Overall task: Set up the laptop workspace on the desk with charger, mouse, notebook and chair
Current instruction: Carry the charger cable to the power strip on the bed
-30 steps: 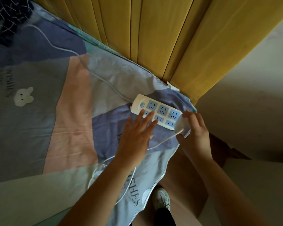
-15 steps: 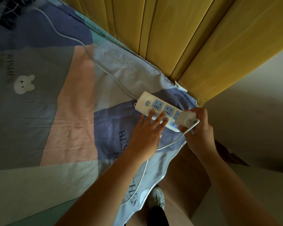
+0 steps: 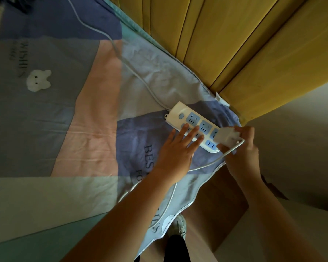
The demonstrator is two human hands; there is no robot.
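A white power strip (image 3: 180, 114) with blue sockets lies on the patchwork bedsheet (image 3: 87, 110) near the bed's corner. My left hand (image 3: 180, 148) rests flat, fingers spread, with its fingertips pressing on the strip's near edge. My right hand (image 3: 240, 150) grips the white charger plug (image 3: 226, 138) and holds it over the strip's right end sockets. The charger's thin white cable (image 3: 201, 168) trails from the plug back under my left forearm. Whether the plug's pins are in a socket is hidden.
The strip's own grey cord (image 3: 121, 59) runs up-left across the sheet. A yellow padded headboard (image 3: 225, 40) stands behind the bed. A brown wooden bedside surface (image 3: 216, 201) and pale wall (image 3: 301, 148) lie right. My shoe (image 3: 178, 225) shows on the floor below.
My right hand lifted the charger plug from beside the strip's end to over its right sockets. My left hand slid forward onto the strip's edge.
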